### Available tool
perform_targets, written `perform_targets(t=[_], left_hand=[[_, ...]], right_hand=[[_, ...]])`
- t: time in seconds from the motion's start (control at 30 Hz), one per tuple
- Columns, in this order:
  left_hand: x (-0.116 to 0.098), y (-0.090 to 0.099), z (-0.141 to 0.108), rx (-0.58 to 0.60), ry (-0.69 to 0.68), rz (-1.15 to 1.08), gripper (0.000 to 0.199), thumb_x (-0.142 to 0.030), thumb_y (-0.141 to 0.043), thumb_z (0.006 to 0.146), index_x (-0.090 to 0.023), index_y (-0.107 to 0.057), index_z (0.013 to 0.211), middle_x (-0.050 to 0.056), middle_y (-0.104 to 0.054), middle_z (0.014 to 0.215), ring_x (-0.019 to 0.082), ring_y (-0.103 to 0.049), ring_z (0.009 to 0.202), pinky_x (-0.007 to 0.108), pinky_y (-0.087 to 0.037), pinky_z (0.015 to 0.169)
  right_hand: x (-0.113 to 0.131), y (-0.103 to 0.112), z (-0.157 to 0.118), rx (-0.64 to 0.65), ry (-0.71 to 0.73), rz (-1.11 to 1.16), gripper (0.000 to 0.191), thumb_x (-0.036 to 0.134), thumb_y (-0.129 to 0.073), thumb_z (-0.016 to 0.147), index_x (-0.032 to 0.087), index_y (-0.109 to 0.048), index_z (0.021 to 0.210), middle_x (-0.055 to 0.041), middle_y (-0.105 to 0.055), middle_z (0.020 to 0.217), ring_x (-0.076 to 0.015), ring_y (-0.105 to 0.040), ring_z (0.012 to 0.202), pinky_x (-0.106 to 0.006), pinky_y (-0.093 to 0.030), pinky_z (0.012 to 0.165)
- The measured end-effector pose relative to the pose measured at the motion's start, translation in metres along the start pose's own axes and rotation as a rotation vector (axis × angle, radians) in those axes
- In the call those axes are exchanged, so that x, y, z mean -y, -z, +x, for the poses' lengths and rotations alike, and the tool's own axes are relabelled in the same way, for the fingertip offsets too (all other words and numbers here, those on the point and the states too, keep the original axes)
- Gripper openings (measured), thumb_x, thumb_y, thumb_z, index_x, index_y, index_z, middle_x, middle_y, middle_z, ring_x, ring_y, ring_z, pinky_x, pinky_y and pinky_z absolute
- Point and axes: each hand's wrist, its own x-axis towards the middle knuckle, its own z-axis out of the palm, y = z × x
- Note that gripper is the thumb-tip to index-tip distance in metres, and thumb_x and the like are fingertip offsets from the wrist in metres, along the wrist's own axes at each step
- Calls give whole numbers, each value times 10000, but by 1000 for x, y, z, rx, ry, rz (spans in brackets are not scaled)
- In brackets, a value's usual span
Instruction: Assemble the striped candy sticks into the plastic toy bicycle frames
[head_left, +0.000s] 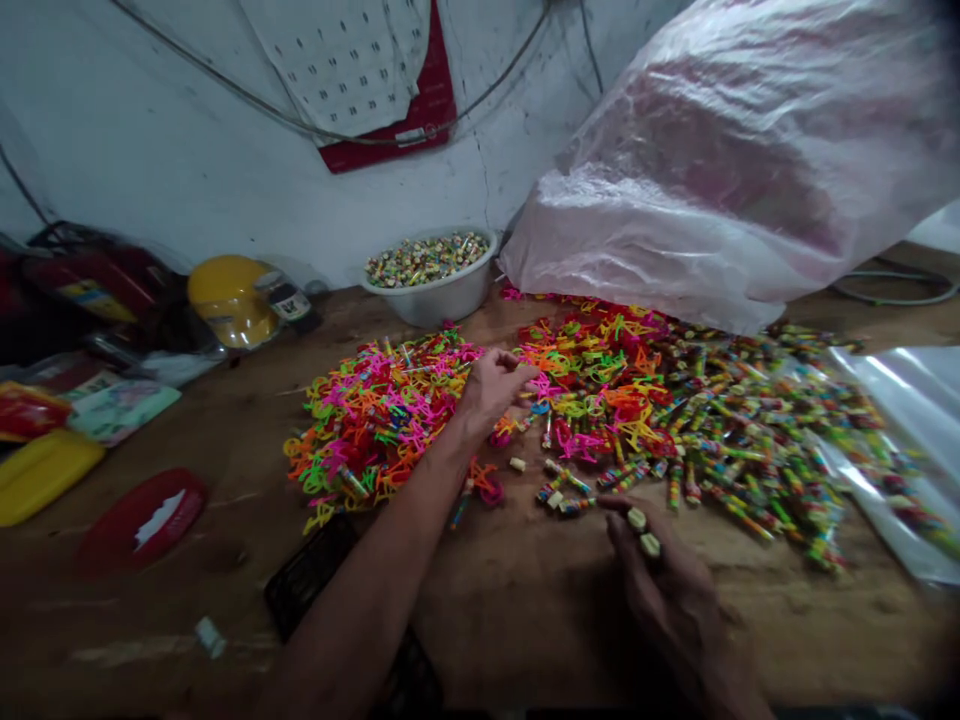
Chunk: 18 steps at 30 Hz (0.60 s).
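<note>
My left hand reaches over the far part of the table, between two heaps of bright plastic pieces. Its thumb and fingers are pinched together; whatever lies between them is too small to make out. To its left is a heap of pink, orange, green and yellow pieces, and to its right a similar heap. Nearer to me, my right hand is curled around small colourful tubes, whose cream-coloured ends show at the fingers. A few loose tubes lie just beyond its fingertips.
Many wrapped tubes spread across the right. A white basin full of them stands by the wall, beside a large plastic bag. A black tray lies under my left forearm; a red dish and yellow helmet are left.
</note>
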Motion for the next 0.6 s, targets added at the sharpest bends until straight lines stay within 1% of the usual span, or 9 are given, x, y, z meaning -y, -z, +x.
perform_targets(t=[0.07,0.1,0.17,0.23,0.27,0.33,0.4,0.47,0.6], left_hand=[[0,11,-23,142,107,-293,426,-244,-650,736,-156,-405,1073,51,-652,807,151,-653,615,217,-478,476],[2,14,-37,217,144,-368,474,-237,-652,736,-165,-388,1123,52,-658,817,157,-658,606,216,-480,465],[12,16,-67,336,204,-438,496,-237,-651,739,-171,-398,1161,57,-667,840,170,-671,616,221,-496,465],[24,12,-98,408,260,-475,429,-255,-647,749,-156,-450,1117,75,-672,884,181,-680,643,231,-516,480],[30,8,-111,426,287,-496,389,-269,-642,756,-148,-471,1084,90,-671,922,185,-683,657,235,-523,486],[38,0,-132,446,331,-545,342,-284,-627,773,-141,-492,1053,114,-659,1006,181,-682,662,244,-533,499],[41,-5,-145,471,359,-584,338,-280,-622,779,-146,-505,1066,121,-642,1063,164,-676,650,249,-537,516],[40,-6,-149,518,384,-594,324,-291,-616,785,-150,-528,1064,112,-640,1063,153,-671,659,258,-542,544],[34,-2,-145,584,415,-458,249,-303,-642,764,-107,-591,909,67,-663,807,111,-626,597,219,-520,534]], right_hand=[[5,4,9,13,-21,13,269,332,-474,882,194,-591,1081,-78,-682,1000,-206,-652,884,-315,-523,766],[8,5,13,40,-34,21,298,348,-484,876,193,-584,1110,-82,-677,1026,-210,-645,908,-329,-517,790],[17,7,18,86,-68,31,354,372,-501,865,194,-567,1163,-88,-661,1085,-216,-628,956,-337,-506,802],[26,7,19,85,-135,35,376,391,-513,854,189,-570,1166,-92,-653,1102,-213,-623,946,-319,-505,758],[30,7,18,75,-177,39,368,402,-524,845,180,-587,1132,-92,-663,1065,-207,-628,900,-302,-502,715],[35,7,18,110,-249,64,309,419,-540,829,161,-635,970,-74,-683,889,-181,-622,747,-266,-478,610],[38,9,19,198,-271,118,277,419,-531,832,163,-630,793,-41,-653,725,-152,-584,634,-241,-441,545],[39,16,22,291,-231,167,284,413,-522,838,172,-607,715,-20,-625,679,-134,-562,610,-227,-425,540],[35,30,34,481,-91,98,271,413,-551,823,179,-621,705,10,-585,619,-109,-511,547,-209,-375,482]])
